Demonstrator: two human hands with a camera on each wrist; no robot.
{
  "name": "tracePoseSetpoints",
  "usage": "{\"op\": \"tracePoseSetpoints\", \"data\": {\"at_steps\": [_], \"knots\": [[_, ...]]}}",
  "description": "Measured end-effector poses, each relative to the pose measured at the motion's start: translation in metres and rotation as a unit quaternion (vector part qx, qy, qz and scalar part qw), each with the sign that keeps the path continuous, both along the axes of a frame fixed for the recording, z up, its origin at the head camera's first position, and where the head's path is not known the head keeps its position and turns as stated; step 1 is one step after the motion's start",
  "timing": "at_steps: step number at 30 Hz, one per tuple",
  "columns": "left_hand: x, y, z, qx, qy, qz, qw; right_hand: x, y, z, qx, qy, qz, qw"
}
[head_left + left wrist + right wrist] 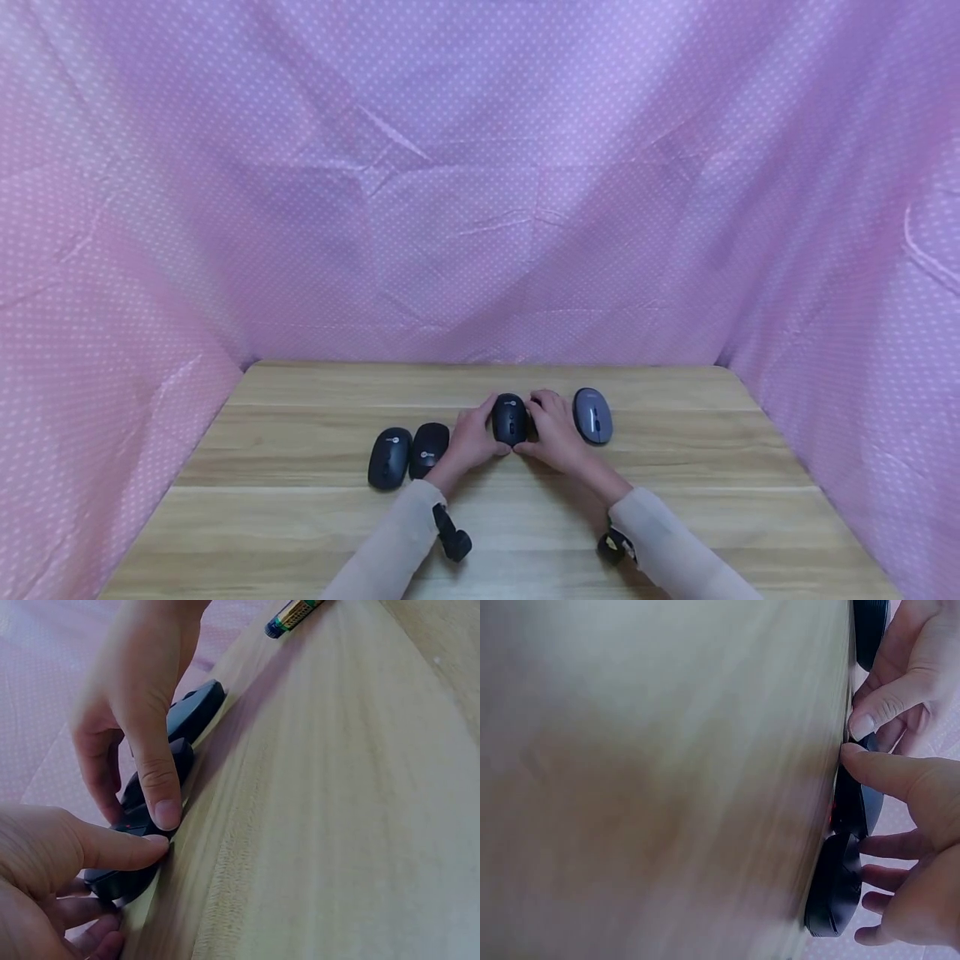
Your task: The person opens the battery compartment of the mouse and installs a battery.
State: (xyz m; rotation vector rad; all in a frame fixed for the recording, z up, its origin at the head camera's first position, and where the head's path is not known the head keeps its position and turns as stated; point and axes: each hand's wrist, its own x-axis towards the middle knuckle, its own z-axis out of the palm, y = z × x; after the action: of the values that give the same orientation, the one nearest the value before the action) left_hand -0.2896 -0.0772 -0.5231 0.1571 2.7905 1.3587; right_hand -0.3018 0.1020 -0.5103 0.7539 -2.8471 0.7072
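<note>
**Sleeves nearest; black mouse pinched from both sides**

Left sleeve (386, 546) and right sleeve (690, 550) are cut off by the head view's bottom edge. Beyond them, the black mouse (509, 417) is set near the middle of the wooden table (285, 533), between the second dark mouse (429, 438) and the grey mouse (593, 415). The leftmost mouse (389, 458) is placed at the row's end.

The black mouse is gripped by the left hand (468, 439), thumb at the near end, fingers on the left side. It is pinched by the right hand (555, 435) too: thumb just beside the other thumb, fingers bent at the right side. Grip force can't be told.

Step is judged to be fine positioning. Sliding is preferred over lifting; light, equal side pressure should be applied to avoid twist. Neighbours shouldn't be nudged, and fingers are best withdrawn straight up.

Hidden: second dark mouse is partly covered by the left wrist. A dark shape (182, 756), probably another mouse, is mostly masked by the right hand; whether it is touched can't be told. Battery-like cylinder (296, 616) is cut off. Full base contact can't be confirmed.
</note>
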Motion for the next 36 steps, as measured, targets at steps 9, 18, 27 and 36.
{"op": "tracePoseSetpoints", "data": {"at_steps": [9,18,27,36], "knots": [[0.005,0.003,-0.001,-0.02,-0.021,0.009,0.9995,0.001,0.0,0.001,0.021,-0.008,0.007,1.0],[0.008,0.003,-0.001,0.0,-0.029,0.011,0.9995,0.006,0.002,0.003,0.05,-0.015,0.012,0.999],[0.01,0.0,0.005,0.007,-0.023,0.004,0.9997,0.01,0.001,0.009,0.043,-0.031,0.012,0.998],[0.017,-0.011,0.018,0.029,-0.01,-0.027,0.9992,0.013,-0.004,0.017,0.039,-0.011,0.023,0.999]]}}
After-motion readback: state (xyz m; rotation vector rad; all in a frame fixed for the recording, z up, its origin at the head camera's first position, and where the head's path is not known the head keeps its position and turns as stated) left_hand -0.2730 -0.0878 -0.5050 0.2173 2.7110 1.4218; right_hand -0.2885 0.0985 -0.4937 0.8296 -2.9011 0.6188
